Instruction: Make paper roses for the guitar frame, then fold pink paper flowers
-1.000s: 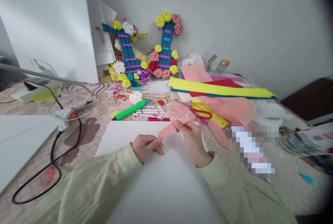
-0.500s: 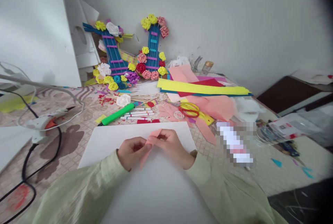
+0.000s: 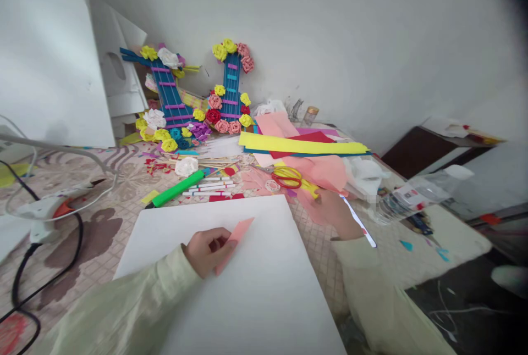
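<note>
Wall (image 3: 350, 25): pale grey, rising behind everything.
Table (image 3: 313, 248): covered with a patterned cloth, crowded along the back.
White panel (image 3: 49, 58): upright at the far left.
White board (image 3: 247, 300): lying flat in front, beneath the left hand (image 3: 206, 250).
Blue guitar shapes (image 3: 168, 94): two, propped at the back near the wall, crossed with purple bars, decked with paper flowers (image 3: 155, 119) in yellow, pink, red and white.
Yellow strip (image 3: 301, 144): laid lengthwise over blue and red paper, right of the guitar shapes.
Pink paper (image 3: 317, 172): spread in loose pieces, in front of the yellow strip.
Bottle (image 3: 421, 195): clear, tilted, on the right side.
Glue gun (image 3: 45, 217): white with orange, resting at the left, joined to a black cord.
Left hand: pinching the pink strip (image 3: 241, 232) narrowly between thumb and fingers.
Right hand (image 3: 340, 215): blurred, right of the board, at the pink paper, just beside a slim white-and-blue piece (image 3: 358, 220); cannot tell whether gripping anything.
Green tool (image 3: 177, 189): lying aslant just behind the board.
Scissors (image 3: 289, 177): red and yellow handles, lying near the right hand.
Pink strip: slanting over the board, held near the middle, pointed at the far end.
Markers (image 3: 210, 186): white, bunched beside the green tool.
White ring (image 3: 272, 186): just beside the scissors.
</note>
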A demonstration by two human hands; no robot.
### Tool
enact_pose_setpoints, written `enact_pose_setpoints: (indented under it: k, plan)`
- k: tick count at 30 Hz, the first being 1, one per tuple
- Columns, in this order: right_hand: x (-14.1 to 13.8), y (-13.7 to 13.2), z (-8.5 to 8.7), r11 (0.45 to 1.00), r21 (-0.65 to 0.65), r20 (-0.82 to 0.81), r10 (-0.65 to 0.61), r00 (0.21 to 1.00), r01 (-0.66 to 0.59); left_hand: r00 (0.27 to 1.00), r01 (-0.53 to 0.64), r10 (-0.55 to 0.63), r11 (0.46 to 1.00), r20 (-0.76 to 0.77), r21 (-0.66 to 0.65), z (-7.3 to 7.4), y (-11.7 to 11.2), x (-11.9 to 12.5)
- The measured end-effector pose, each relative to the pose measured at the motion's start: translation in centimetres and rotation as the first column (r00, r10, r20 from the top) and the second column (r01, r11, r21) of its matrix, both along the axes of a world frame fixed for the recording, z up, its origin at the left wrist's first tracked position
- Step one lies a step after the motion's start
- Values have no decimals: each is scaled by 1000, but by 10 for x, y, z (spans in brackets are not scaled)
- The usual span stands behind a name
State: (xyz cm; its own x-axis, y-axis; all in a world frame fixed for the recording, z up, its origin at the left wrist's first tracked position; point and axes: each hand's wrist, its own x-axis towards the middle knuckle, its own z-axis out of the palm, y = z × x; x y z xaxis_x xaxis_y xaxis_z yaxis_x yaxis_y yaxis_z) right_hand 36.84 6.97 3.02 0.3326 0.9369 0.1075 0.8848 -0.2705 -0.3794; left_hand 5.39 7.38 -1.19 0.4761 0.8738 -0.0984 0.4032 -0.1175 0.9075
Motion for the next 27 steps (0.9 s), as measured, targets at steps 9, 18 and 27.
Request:
enact_pose_setpoints:
  k: [9,18,27]
  plan:
    - [22,2,-14,997,-73,-68,-20,997,15,999,39,-38,998,-22,41,3,-1,0]
    - [23,-11,24,992,-45,-326,96,940,-117,994,82,-59,960,-92,267,-1,-3,-1]
    - [-39,-17,60,913,70,-737,320,596,-403,988,-137,91,890,124,436,7,-3,-4]
